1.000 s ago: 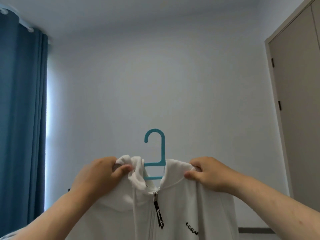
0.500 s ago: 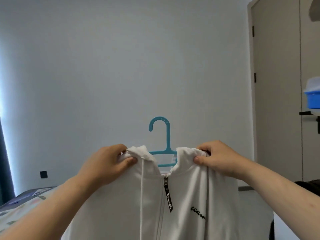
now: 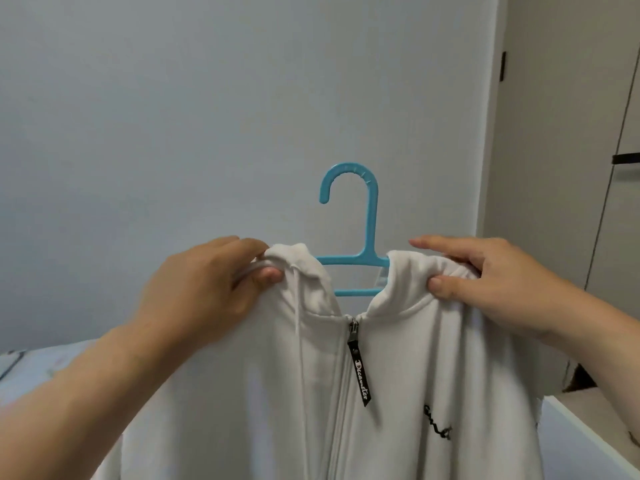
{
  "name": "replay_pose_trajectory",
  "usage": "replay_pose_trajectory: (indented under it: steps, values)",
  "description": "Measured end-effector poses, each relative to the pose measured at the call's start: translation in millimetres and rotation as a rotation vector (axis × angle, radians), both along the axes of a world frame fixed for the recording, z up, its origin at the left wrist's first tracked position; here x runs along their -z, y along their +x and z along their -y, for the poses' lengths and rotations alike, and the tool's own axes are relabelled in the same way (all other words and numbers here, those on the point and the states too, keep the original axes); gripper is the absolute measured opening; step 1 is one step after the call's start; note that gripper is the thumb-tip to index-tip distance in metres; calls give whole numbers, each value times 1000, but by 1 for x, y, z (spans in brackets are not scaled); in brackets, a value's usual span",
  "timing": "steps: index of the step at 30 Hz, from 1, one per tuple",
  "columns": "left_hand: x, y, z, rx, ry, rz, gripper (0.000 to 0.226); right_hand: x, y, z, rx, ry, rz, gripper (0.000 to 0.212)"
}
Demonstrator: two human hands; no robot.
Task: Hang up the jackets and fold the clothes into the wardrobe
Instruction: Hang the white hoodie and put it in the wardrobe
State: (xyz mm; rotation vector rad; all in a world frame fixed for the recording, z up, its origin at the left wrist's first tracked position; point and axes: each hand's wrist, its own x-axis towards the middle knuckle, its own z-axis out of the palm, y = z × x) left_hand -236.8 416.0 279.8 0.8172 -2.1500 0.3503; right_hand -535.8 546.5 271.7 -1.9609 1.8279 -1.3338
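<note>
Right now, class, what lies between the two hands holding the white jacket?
Head view: the blue plastic hanger, in the white jacket's collar, between left hand and right hand.

1. The left hand (image 3: 201,289) and right hand (image 3: 491,282) each pinch a shoulder of the white zip-up hooded jacket (image 3: 398,358), which hangs below both grips.
2. Between the grips sits the blue plastic hanger (image 3: 369,220), hook rising above them.
3. Below, midway between the grips, hangs the black zipper pull tab (image 3: 359,374).
4. Right of the right-hand grip stands the beige wardrobe door (image 3: 554,168); low, left of the other, a pale patterned bed (image 3: 31,375).
</note>
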Motion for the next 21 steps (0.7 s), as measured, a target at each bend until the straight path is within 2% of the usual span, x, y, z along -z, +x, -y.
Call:
replay_pose_trajectory:
  steps: [3,6,10,13,21]
  values:
    - [-3,-39,30,35,4,10,44,-8,-33,23,61,11,36,25]
    - [-25,-68,48,38,-6,33,47,-31,-60,38,111,34,27,17]
    - [-71,-98,61,24,-13,34,45,-80,-90,48,155,47,59,14]
    - [-110,-120,57,4,53,3,49,-126,-114,41,196,86,68,14]
    - [-206,-165,26,42,136,-2,49,-226,-146,2,295,125,68,24]
